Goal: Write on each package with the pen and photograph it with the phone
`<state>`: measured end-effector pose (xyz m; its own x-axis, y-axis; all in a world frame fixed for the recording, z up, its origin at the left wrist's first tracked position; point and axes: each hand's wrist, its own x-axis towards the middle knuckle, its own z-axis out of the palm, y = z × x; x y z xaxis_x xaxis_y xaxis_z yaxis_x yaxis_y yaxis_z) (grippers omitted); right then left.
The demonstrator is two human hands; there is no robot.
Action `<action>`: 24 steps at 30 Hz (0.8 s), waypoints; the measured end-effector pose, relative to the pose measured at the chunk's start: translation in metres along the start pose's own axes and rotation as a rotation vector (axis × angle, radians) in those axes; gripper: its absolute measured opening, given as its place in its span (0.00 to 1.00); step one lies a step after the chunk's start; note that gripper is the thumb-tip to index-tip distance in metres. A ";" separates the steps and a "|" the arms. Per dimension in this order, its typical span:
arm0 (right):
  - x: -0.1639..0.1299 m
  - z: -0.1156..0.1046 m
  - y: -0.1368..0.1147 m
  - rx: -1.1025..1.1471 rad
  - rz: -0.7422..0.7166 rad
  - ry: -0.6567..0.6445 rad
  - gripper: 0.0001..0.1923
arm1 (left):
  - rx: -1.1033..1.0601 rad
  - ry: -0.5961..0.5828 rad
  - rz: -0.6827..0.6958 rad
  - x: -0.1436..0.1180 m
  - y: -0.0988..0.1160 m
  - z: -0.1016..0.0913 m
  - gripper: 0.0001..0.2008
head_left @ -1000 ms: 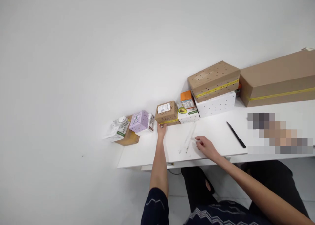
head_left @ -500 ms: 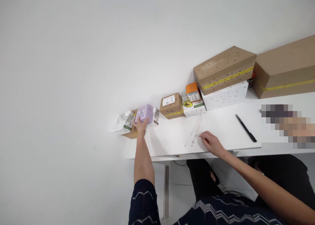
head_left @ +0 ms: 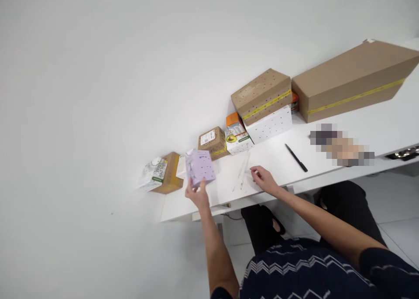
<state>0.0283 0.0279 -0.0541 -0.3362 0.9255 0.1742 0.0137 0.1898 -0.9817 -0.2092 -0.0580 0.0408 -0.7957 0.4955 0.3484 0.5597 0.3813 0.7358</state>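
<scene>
My left hand (head_left: 198, 196), opened around the near end of the purple box (head_left: 204, 164), holds it by the left part of the tabletop (head_left: 176, 205), perhaps so most faces are uncovered. My right hand (head_left: 265, 180), half curled, seemingly empty, is left of the black pen (head_left: 296, 158).

The purple box (head_left: 203, 164) looks like smooth, thin card; the big brown box (head_left: 347, 78) is dull, plain cardboard, and its yellow tape (head_left: 356, 97) looks like plastic; the white table (head_left: 270, 157) is smooth; the black pen (head_left: 296, 158) looks like plastic; the shirt (head_left: 288, 270) is cloth; the wall (head_left: 98, 94) is smooth and not shiny.
</scene>
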 end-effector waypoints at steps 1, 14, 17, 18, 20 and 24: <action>-0.001 -0.001 -0.002 0.064 0.064 0.041 0.14 | -0.071 0.021 -0.003 -0.022 0.005 0.006 0.31; -0.053 -0.088 -0.021 -0.125 0.196 0.311 0.29 | -0.089 -0.674 0.333 -0.156 0.086 0.071 0.38; -0.054 -0.094 -0.026 -0.140 0.231 0.283 0.29 | -0.174 -0.702 0.195 -0.140 0.074 0.079 0.31; -0.054 -0.094 -0.026 -0.145 0.233 0.283 0.29 | -0.178 -0.730 0.173 -0.134 0.071 0.082 0.28; -0.053 -0.093 -0.026 -0.147 0.221 0.289 0.28 | -0.179 -0.801 0.176 -0.127 0.066 0.086 0.24; -0.053 -0.094 -0.024 -0.083 0.079 0.241 0.24 | -0.253 -0.826 0.247 -0.128 0.063 0.085 0.22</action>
<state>0.1348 0.0049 -0.0322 -0.0974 0.9880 0.1202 0.1111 0.1308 -0.9852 -0.0523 -0.0311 -0.0068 -0.1846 0.9812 0.0569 0.5469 0.0544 0.8354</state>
